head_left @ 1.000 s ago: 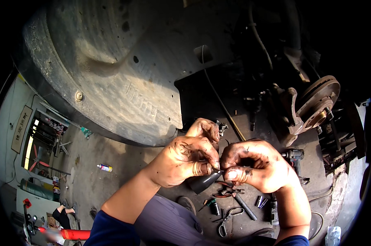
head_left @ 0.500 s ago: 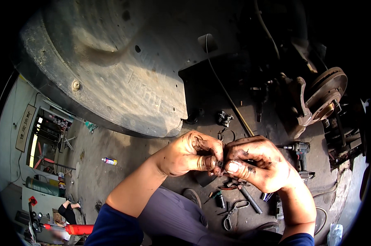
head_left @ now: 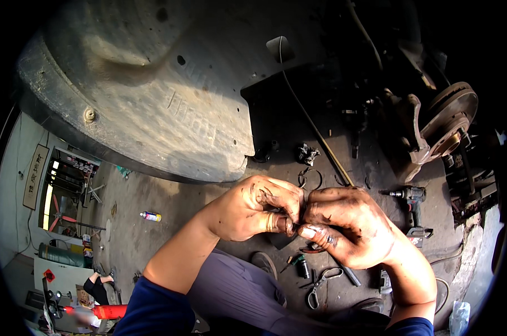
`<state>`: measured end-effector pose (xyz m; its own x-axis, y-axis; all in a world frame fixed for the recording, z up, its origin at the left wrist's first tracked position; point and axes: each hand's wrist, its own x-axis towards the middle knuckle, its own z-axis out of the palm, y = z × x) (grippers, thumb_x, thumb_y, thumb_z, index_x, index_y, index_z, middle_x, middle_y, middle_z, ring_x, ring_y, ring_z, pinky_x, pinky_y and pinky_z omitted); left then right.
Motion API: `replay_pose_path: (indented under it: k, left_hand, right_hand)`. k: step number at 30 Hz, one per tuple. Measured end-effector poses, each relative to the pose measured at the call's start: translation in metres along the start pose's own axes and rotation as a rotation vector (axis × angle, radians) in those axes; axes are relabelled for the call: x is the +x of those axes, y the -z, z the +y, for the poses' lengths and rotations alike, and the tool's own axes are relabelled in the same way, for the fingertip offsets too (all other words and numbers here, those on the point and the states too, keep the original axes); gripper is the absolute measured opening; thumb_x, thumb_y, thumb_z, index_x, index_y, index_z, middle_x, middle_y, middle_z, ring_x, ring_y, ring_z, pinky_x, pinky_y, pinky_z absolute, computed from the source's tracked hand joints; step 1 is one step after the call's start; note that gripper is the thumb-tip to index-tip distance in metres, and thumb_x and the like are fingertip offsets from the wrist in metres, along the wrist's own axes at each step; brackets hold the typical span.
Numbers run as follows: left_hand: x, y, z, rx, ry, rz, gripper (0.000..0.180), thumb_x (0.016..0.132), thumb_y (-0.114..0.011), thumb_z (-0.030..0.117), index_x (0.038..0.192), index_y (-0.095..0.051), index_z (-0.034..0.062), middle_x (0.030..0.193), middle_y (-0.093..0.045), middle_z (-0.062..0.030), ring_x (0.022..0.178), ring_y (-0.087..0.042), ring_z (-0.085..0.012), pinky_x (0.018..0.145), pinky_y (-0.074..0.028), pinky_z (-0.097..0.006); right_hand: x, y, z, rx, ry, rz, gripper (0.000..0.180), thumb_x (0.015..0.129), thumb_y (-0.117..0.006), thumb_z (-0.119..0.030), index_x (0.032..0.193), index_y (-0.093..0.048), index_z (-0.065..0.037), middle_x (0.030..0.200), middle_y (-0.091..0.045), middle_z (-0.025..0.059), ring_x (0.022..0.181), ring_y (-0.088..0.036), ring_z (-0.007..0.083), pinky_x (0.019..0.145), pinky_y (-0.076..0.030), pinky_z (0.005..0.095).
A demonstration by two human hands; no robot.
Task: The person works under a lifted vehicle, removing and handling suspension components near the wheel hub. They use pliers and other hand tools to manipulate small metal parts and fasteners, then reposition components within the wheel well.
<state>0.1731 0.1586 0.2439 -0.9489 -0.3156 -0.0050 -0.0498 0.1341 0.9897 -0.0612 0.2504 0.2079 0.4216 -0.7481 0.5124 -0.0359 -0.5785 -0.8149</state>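
Observation:
My left hand (head_left: 253,208) and my right hand (head_left: 354,225), both smeared with black grease, meet knuckle to knuckle above the floor. Thumbs and fingers of each are pinched together. A small dark piece (head_left: 297,228) shows between the fingertips, mostly covered, and its kind cannot be made out. Beneath the hands lie a pair of scissors (head_left: 323,287), a black cylindrical tool part (head_left: 303,267) and a bar-like handle (head_left: 351,275). A cordless power driver (head_left: 413,203) rests on the floor right of my right hand.
A dusty wheel-arch liner (head_left: 180,123) fills the upper left. A brake disc (head_left: 458,106) with its knuckle hangs at the right. One long thin rod (head_left: 316,130) slants down behind the hands. A spray can (head_left: 151,216) lies left; a red cylinder (head_left: 109,312) and another person are lower left.
The view has shifted slightly. My right thumb has moved a little left and down along the small dark piece, while both hands stay pinched together.

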Motion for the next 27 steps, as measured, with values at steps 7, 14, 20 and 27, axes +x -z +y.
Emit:
replay_pose_path:
  k: [7,14,20,27]
  left_hand:
    - [0.006,-0.008,0.004,0.275,-0.080,0.104,0.027,0.091,-0.077,0.020,0.082,-0.065,-0.0019,0.083,-0.063,-0.0124,0.076,-0.062,-0.0233,0.067,-0.049,-0.034]
    - [0.007,-0.013,-0.003,0.492,-0.187,0.188,0.025,0.092,-0.074,0.019,0.084,-0.064,-0.0029,0.083,-0.063,-0.0140,0.077,-0.064,-0.0278,0.066,-0.052,-0.036]
    - [0.006,-0.015,0.010,0.596,-0.135,0.188,0.010,0.082,-0.071,-0.003,0.091,-0.066,-0.0011,0.092,-0.066,-0.0169,0.092,-0.068,-0.0362,0.078,-0.055,-0.041]
    - [0.009,-0.012,0.000,0.660,-0.196,0.223,0.018,0.090,-0.074,0.014,0.087,-0.068,-0.0024,0.089,-0.067,-0.0174,0.085,-0.068,-0.0330,0.075,-0.056,-0.040]
  right_hand:
    - [-0.004,0.001,0.004,-0.131,0.004,0.028,0.016,0.083,-0.072,-0.002,0.098,-0.071,-0.004,0.085,-0.064,0.0108,0.079,-0.067,0.0332,0.067,-0.054,0.0434]
    - [-0.005,-0.001,0.013,-0.215,0.079,0.096,0.017,0.081,-0.071,-0.002,0.098,-0.072,-0.005,0.079,-0.058,0.0087,0.072,-0.063,0.0308,0.062,-0.051,0.0425]
    - [-0.002,0.001,0.020,-0.234,0.138,0.109,0.016,0.080,-0.074,-0.003,0.096,-0.071,-0.005,0.078,-0.056,0.0087,0.068,-0.061,0.0295,0.060,-0.050,0.0413]
    - [-0.002,0.003,0.022,-0.262,0.112,0.081,0.015,0.082,-0.076,-0.006,0.097,-0.071,-0.005,0.081,-0.056,0.0095,0.070,-0.061,0.0313,0.063,-0.051,0.0419]
